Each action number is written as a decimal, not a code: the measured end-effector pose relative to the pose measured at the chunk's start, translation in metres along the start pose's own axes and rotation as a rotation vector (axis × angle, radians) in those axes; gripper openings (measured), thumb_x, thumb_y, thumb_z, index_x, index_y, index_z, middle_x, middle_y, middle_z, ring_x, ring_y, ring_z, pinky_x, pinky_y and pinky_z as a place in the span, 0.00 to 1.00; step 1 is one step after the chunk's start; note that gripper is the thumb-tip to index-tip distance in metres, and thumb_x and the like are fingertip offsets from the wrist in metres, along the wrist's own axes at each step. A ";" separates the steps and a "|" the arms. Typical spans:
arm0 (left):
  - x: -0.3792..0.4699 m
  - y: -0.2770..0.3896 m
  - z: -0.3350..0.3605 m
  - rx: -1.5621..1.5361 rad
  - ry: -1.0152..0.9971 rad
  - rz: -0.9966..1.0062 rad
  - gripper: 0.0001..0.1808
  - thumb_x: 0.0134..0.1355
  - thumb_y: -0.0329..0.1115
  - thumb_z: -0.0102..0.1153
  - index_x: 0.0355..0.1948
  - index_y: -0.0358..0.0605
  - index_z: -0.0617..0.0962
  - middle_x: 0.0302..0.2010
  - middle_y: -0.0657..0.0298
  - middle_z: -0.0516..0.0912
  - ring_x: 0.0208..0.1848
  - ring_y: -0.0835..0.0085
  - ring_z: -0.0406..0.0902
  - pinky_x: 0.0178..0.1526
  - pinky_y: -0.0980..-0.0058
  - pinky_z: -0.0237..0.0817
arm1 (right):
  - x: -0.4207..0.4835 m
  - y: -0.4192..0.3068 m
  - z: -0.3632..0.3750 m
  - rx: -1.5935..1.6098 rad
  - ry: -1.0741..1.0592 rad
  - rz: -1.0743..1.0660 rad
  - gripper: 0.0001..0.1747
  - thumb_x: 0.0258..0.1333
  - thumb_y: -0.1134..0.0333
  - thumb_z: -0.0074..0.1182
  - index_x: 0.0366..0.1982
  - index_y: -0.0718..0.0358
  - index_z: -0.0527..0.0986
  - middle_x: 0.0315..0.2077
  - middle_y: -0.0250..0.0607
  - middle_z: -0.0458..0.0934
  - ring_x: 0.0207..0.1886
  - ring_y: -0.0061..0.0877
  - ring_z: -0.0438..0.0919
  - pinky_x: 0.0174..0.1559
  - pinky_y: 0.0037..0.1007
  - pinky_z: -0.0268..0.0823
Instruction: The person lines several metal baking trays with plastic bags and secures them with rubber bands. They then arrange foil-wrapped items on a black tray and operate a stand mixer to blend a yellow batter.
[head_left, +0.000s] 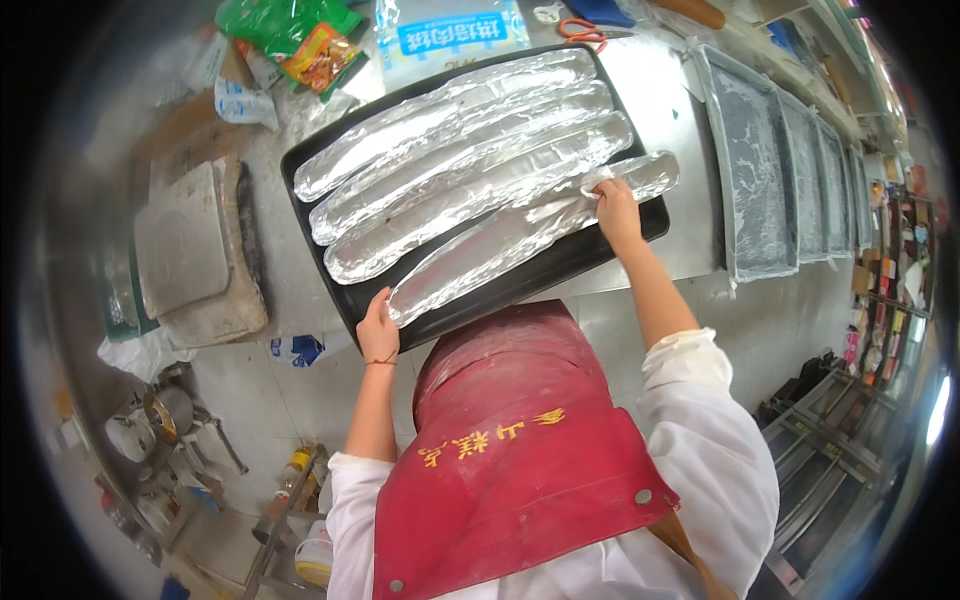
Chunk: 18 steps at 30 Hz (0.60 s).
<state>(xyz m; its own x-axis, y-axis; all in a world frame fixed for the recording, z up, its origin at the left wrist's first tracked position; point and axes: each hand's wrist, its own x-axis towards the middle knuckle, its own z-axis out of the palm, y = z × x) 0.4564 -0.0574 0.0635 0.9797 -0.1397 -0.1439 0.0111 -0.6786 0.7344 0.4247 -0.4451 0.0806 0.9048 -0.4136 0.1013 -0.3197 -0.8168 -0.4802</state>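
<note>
My left hand (378, 328) grips the near left corner of a black baking tray (480, 305), with its fingertips by the end of the nearest foil trough. My right hand (619, 214) pinches a crumpled white piece of paper or thin cloth (595, 182) against that same foil trough (457, 259). This long, narrow trough lies aslant, and its far right end sticks out over the tray's right rim. Behind it, several long foil-lined shapes (480, 180) lie side by side across the tray. What my right palm covers is hidden.
Scissors with orange handles (581, 31), a green food bag (289, 34) and a printed plastic bag (454, 37) lie behind the tray on the steel table (679, 225). Floury, plastic-covered trays (754, 165) stand at right. Stacked boards (199, 247) are at left.
</note>
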 end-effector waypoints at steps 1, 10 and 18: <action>-0.001 0.000 -0.002 0.004 -0.005 -0.034 0.14 0.54 0.25 0.43 0.41 0.46 0.75 0.33 0.53 0.78 0.34 0.59 0.76 0.36 0.72 0.65 | -0.002 -0.008 -0.004 0.014 0.080 0.031 0.09 0.41 0.78 0.40 0.25 0.66 0.72 0.28 0.47 0.72 0.35 0.42 0.70 0.38 0.36 0.63; -0.001 0.016 -0.025 0.125 0.001 -0.013 0.15 0.52 0.22 0.44 0.41 0.45 0.74 0.33 0.52 0.78 0.33 0.62 0.76 0.36 0.75 0.64 | -0.016 -0.010 0.017 0.172 -0.083 -0.203 0.10 0.38 0.78 0.42 0.24 0.62 0.73 0.29 0.44 0.71 0.35 0.39 0.70 0.39 0.34 0.63; -0.012 -0.010 -0.066 0.106 -0.006 -0.156 0.14 0.52 0.23 0.44 0.40 0.41 0.75 0.33 0.54 0.78 0.34 0.68 0.76 0.37 0.77 0.63 | -0.040 -0.057 0.036 0.414 -0.236 -0.264 0.11 0.38 0.77 0.45 0.28 0.60 0.73 0.31 0.45 0.72 0.35 0.39 0.71 0.38 0.33 0.65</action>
<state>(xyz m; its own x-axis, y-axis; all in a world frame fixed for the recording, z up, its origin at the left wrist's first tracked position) 0.4575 -0.0011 0.1018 0.9666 -0.0310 -0.2542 0.1408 -0.7647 0.6288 0.4171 -0.3679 0.0727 0.9931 -0.0757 0.0890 0.0209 -0.6345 -0.7727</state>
